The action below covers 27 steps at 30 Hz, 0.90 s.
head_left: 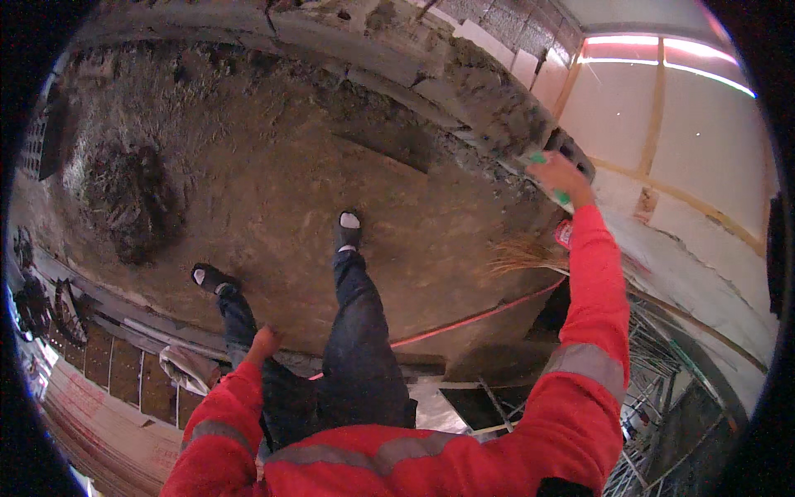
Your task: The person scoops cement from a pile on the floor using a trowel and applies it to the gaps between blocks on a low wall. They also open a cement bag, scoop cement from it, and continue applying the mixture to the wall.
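Observation:
My right hand (pixel 561 176) reaches out to the right, at the end of the rough block wall (pixel 489 99). Its fingers are closed around a thing with green parts (pixel 563 198), whose kind I cannot make out. Right beside that hand is a dark hollow block (pixel 584 164) at the wall's end. A red container (pixel 564 234) stands below my right wrist, near the bristles of a straw broom (pixel 526 257). My left hand (pixel 264 343) hangs above my left thigh, away from the wall; its fingers are too small and blurred to read.
Under my feet is a brown, rough floor (pixel 273 182) with a dark mound (pixel 124 199) at the left. A flat board (pixel 379 154) lies near the wall. A red strip (pixel 476 317) crosses behind me to the right. Metal framing (pixel 654 406) and stacked planks (pixel 99 422) lie at the near side.

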Each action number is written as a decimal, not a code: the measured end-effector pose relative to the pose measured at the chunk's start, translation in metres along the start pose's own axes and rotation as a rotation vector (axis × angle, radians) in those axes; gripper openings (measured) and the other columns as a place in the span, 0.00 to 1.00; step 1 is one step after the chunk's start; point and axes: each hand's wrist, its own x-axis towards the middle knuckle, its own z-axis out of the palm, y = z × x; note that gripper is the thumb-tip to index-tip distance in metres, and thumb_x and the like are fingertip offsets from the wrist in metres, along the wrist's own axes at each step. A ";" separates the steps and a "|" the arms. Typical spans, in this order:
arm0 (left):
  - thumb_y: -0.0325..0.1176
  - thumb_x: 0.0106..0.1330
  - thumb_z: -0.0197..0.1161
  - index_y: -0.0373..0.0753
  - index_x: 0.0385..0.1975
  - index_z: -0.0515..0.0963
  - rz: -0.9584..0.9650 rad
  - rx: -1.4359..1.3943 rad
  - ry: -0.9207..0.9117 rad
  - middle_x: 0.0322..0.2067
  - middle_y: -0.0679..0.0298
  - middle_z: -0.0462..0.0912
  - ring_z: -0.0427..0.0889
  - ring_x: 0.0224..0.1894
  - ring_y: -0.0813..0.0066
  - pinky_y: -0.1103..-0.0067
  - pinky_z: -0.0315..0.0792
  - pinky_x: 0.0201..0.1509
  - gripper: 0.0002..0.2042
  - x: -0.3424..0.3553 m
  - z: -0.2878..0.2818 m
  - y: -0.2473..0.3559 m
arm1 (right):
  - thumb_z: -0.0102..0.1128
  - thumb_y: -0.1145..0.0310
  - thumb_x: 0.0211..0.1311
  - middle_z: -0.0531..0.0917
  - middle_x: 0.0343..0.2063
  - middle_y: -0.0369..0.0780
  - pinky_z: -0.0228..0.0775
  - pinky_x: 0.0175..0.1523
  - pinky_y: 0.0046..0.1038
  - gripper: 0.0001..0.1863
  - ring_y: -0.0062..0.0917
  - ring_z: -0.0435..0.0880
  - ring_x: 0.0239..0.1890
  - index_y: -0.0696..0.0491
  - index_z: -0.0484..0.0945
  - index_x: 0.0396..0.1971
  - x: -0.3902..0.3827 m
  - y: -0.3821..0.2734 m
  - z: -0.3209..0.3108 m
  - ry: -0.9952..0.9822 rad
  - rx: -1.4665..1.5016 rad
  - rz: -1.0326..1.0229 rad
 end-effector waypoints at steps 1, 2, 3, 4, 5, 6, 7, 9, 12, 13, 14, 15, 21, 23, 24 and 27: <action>0.39 0.59 0.54 0.38 0.38 0.76 -0.029 -0.033 0.046 0.35 0.46 0.78 0.78 0.39 0.46 0.60 0.72 0.42 0.13 0.000 -0.004 0.011 | 0.57 0.57 0.54 0.77 0.18 0.44 0.69 0.33 0.34 0.17 0.32 0.78 0.23 0.57 0.78 0.35 0.005 0.014 -0.012 0.106 -0.056 -0.026; 0.39 0.59 0.54 0.38 0.38 0.76 -0.059 -0.066 0.092 0.33 0.45 0.78 0.77 0.39 0.46 0.59 0.72 0.42 0.13 0.004 -0.010 0.020 | 0.56 0.57 0.54 0.79 0.20 0.47 0.70 0.34 0.34 0.18 0.35 0.80 0.25 0.57 0.78 0.35 0.014 0.028 -0.019 0.222 -0.101 -0.112; 0.39 0.58 0.55 0.37 0.37 0.76 -0.065 -0.101 0.112 0.34 0.45 0.78 0.77 0.39 0.46 0.59 0.71 0.42 0.13 0.010 -0.015 0.026 | 0.57 0.56 0.54 0.79 0.22 0.48 0.70 0.36 0.35 0.18 0.38 0.80 0.28 0.57 0.77 0.35 0.025 0.039 -0.016 0.320 -0.131 -0.129; 0.39 0.58 0.55 0.37 0.37 0.76 -0.069 -0.137 0.135 0.34 0.46 0.78 0.77 0.39 0.47 0.58 0.71 0.42 0.13 0.016 -0.019 0.031 | 0.57 0.56 0.54 0.80 0.24 0.50 0.70 0.37 0.37 0.19 0.41 0.81 0.30 0.58 0.77 0.36 0.040 0.047 -0.015 0.427 -0.157 -0.219; 0.39 0.58 0.56 0.36 0.37 0.76 -0.048 -0.180 0.174 0.34 0.46 0.78 0.77 0.39 0.47 0.58 0.71 0.42 0.13 0.021 -0.021 0.035 | 0.57 0.56 0.54 0.80 0.26 0.52 0.70 0.38 0.38 0.19 0.43 0.81 0.32 0.58 0.77 0.36 0.050 0.057 -0.012 0.518 -0.194 -0.234; 0.39 0.57 0.56 0.36 0.37 0.76 -0.031 -0.090 0.143 0.35 0.46 0.78 0.77 0.40 0.47 0.58 0.71 0.42 0.14 0.027 -0.024 0.037 | 0.59 0.57 0.54 0.80 0.30 0.53 0.70 0.40 0.42 0.19 0.49 0.78 0.36 0.57 0.76 0.40 0.059 0.065 -0.002 0.628 -0.285 -0.211; 0.39 0.57 0.57 0.36 0.38 0.76 0.011 -0.005 0.128 0.36 0.46 0.79 0.77 0.40 0.47 0.59 0.71 0.42 0.14 0.034 -0.028 0.037 | 0.58 0.57 0.54 0.80 0.31 0.53 0.70 0.41 0.43 0.19 0.49 0.78 0.37 0.56 0.76 0.40 0.063 0.074 0.008 0.677 -0.262 -0.146; 0.40 0.57 0.58 0.36 0.39 0.76 -0.022 0.035 0.079 0.37 0.47 0.79 0.78 0.41 0.48 0.59 0.71 0.42 0.15 0.038 -0.033 0.040 | 0.58 0.56 0.54 0.80 0.34 0.52 0.70 0.42 0.44 0.19 0.50 0.77 0.39 0.55 0.75 0.39 0.068 0.083 0.034 0.772 -0.216 -0.030; 0.42 0.57 0.59 0.36 0.39 0.76 -0.172 -0.081 0.048 0.38 0.46 0.79 0.78 0.41 0.48 0.60 0.72 0.43 0.17 0.038 -0.041 0.046 | 0.59 0.56 0.54 0.80 0.34 0.53 0.70 0.42 0.44 0.21 0.50 0.78 0.39 0.58 0.74 0.39 0.060 0.084 0.062 0.910 -0.160 0.012; 0.43 0.57 0.60 0.35 0.39 0.76 -0.176 -0.120 0.100 0.38 0.45 0.79 0.78 0.42 0.48 0.61 0.72 0.44 0.17 0.037 -0.042 0.048 | 0.59 0.56 0.54 0.80 0.34 0.54 0.70 0.43 0.44 0.21 0.50 0.78 0.39 0.59 0.74 0.39 0.057 0.079 0.067 0.947 -0.086 -0.043; 0.43 0.58 0.60 0.35 0.39 0.75 -0.141 -0.118 0.150 0.38 0.45 0.79 0.78 0.42 0.48 0.61 0.72 0.44 0.18 0.036 -0.042 0.049 | 0.59 0.56 0.54 0.80 0.34 0.54 0.69 0.43 0.44 0.22 0.50 0.78 0.39 0.60 0.74 0.39 0.054 0.071 0.070 0.945 0.001 -0.019; 0.44 0.58 0.60 0.34 0.39 0.75 -0.204 -0.149 0.114 0.39 0.45 0.79 0.78 0.42 0.48 0.61 0.72 0.45 0.18 0.035 -0.042 0.048 | 0.60 0.56 0.54 0.80 0.34 0.55 0.69 0.43 0.44 0.23 0.50 0.78 0.39 0.61 0.74 0.39 0.052 0.061 0.072 0.942 0.083 -0.019; 0.45 0.59 0.59 0.33 0.38 0.76 -0.171 -0.101 0.013 0.36 0.44 0.79 0.78 0.41 0.47 0.62 0.72 0.43 0.19 0.027 -0.040 0.035 | 0.59 0.53 0.55 0.80 0.30 0.55 0.71 0.39 0.42 0.25 0.49 0.80 0.31 0.64 0.73 0.37 0.056 -0.057 0.079 0.787 0.288 -0.095; 0.46 0.58 0.59 0.34 0.37 0.76 -0.285 -0.154 -0.027 0.34 0.43 0.79 0.78 0.40 0.47 0.62 0.73 0.42 0.19 0.024 -0.049 0.036 | 0.58 0.54 0.58 0.80 0.25 0.48 0.71 0.31 0.37 0.21 0.38 0.79 0.23 0.61 0.73 0.34 0.061 -0.105 0.090 0.443 0.888 -0.044; 0.46 0.58 0.59 0.34 0.36 0.76 -0.237 -0.128 0.018 0.34 0.43 0.79 0.78 0.40 0.47 0.62 0.73 0.42 0.19 0.023 -0.057 0.039 | 0.57 0.54 0.60 0.79 0.22 0.43 0.71 0.27 0.33 0.20 0.31 0.78 0.20 0.59 0.73 0.32 0.062 -0.125 0.095 0.235 1.202 -0.087; 0.45 0.58 0.59 0.34 0.32 0.77 -0.141 -0.059 0.010 0.32 0.44 0.79 0.78 0.39 0.46 0.61 0.72 0.42 0.17 0.020 -0.086 0.054 | 0.55 0.55 0.63 0.75 0.18 0.37 0.67 0.21 0.27 0.17 0.22 0.72 0.15 0.56 0.72 0.30 0.068 -0.158 0.098 0.130 1.313 -0.111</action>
